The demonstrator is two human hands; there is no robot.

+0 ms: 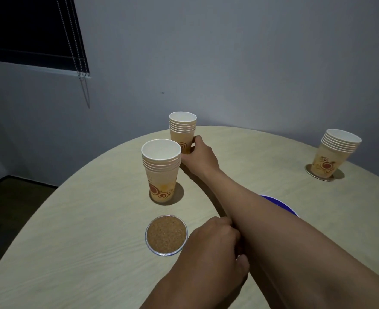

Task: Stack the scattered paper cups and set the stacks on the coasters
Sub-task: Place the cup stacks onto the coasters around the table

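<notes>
1. The far stack point(182, 132) of paper cups stands upright at the upper centre of the frame, near the back edge of the table point(83, 219). The right hand point(200, 153) reaches across to it; the fingers wrap the lower wall of the bottom cup, with the thumb on the right side of that wall.
2. A 2nd stack, the near stack point(161, 172), stands upright just left of the reaching forearm, at mid-frame, on bare table and not on a coaster.
3. A 3rd stack, the right stack point(335, 152), is at the right edge of the frame, already seated on a silver-rimmed coaster point(312, 172). It looks tilted, though this may be the wide-angle lens.
4. A cork coaster point(166, 235) lies free at lower centre. A blue disc point(282, 206) shows under the right forearm; whether it is a coaster I cannot tell.
5. The left hand point(213, 239) rests beside the cork coaster, fingers curled loosely together and holding nothing.
6. Judgement on risk: the grip is low on a tall, light stack, so a quick pull could tip it or let upper cups slide. The forearm passes close beside the near stack, and drawing back could knock it over. Squeezing could dent the thin paper wall.
</notes>
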